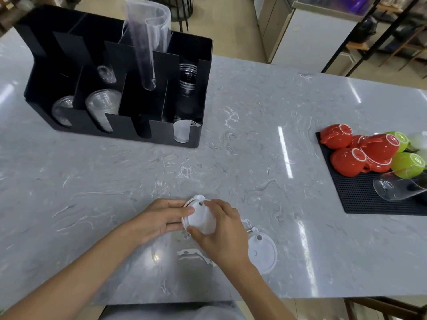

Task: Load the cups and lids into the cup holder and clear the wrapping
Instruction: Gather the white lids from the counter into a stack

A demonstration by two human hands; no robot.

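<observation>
Both hands grip a small stack of white lids (200, 219) just above the marble counter (242, 139). My left hand (159, 219) holds its left rim and my right hand (220, 232) wraps its right side. Another white lid (262, 251) lies flat on the counter just right of my right hand. The black cup holder (115, 132) stands at the back left. Its slots hold clear cups (102, 107), stacked clear cups (187, 79) and white lids (182, 131). A tall clear plastic wrapping sleeve (147, 42) sticks up out of a middle slot.
A black rubber mat (360, 202) at the right edge carries upturned red cups (349, 161), green cups (407, 165) and a tipped clear glass (397, 188). The counter's front edge runs just below my forearms. Shelving and a white cabinet stand beyond the counter.
</observation>
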